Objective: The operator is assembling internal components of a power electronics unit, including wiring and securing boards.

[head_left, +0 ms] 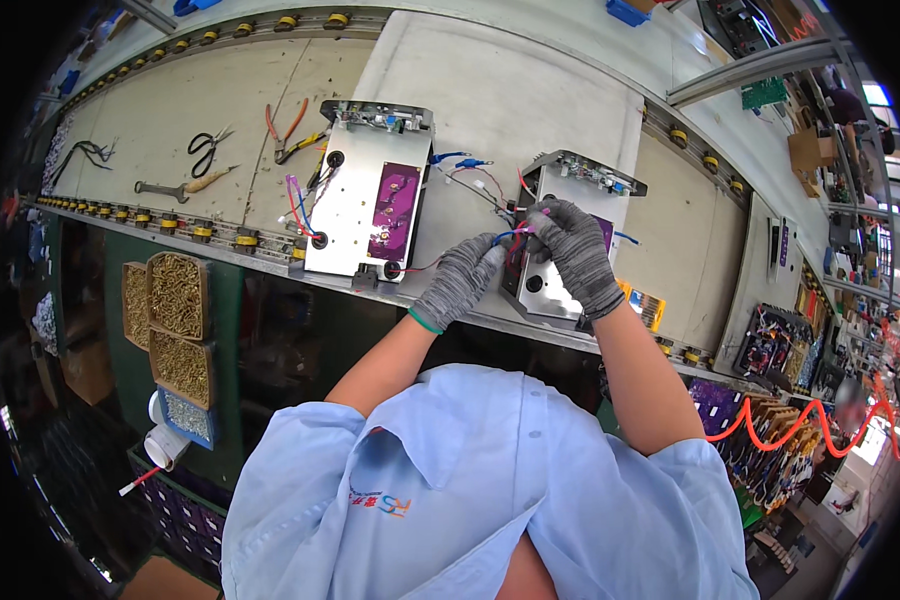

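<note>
Centrally, the left hand [460,283] and right hand [576,258] held wires [511,234] in their fingers at the right unit [595,198]; the left unit [358,200] stood nearby, scissors [206,150] farther left.

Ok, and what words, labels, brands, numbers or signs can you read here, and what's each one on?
Light blue shirt: a printed chest logo with red, orange and blue lettering, which I won't copy out.
Purple board on the left metal unit: any markings are too small to read.
Yellow-orange item near the right hand: any print is too small to read.
Otherwise, I can't make out any readable text.
</note>
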`<state>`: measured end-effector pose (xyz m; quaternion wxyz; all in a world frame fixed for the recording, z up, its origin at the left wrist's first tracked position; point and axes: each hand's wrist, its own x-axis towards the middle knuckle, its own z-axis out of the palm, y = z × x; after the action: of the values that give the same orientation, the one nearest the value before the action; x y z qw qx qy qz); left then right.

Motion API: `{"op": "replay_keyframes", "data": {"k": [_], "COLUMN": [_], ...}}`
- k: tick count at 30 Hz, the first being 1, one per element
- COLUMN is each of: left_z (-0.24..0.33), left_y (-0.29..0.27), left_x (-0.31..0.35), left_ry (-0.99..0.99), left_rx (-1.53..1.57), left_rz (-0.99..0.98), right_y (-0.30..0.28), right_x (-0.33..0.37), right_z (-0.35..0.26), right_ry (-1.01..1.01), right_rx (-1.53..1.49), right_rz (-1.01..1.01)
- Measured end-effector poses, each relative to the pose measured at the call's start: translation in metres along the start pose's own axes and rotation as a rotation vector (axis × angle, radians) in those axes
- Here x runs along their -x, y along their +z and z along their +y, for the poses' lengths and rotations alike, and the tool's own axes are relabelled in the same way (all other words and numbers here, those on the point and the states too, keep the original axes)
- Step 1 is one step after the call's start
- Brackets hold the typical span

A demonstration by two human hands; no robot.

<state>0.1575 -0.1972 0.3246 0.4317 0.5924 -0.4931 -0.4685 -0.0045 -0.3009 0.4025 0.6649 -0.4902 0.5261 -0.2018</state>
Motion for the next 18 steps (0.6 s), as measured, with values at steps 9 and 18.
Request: {"op": "replay_keyframes", "data": {"k": [9,18], "left_z": [0.034,0.046], "left_y": [-0.005,-0.006], "left_x": [-0.019,-0.022], "left_ry": [0.128,0.169], "left_rx": [-0.112,-0.075], "left_rz": [0.075,-0.069], "right_y": [-0.001,-0.005], "right_x": [0.012,0.02], "right_z": [-0.011,-0.011], "right_ry": [-0.038,-0.099], "right_rx": [-0.064,0.018], "right_rz": [-0.158,-0.049]}}
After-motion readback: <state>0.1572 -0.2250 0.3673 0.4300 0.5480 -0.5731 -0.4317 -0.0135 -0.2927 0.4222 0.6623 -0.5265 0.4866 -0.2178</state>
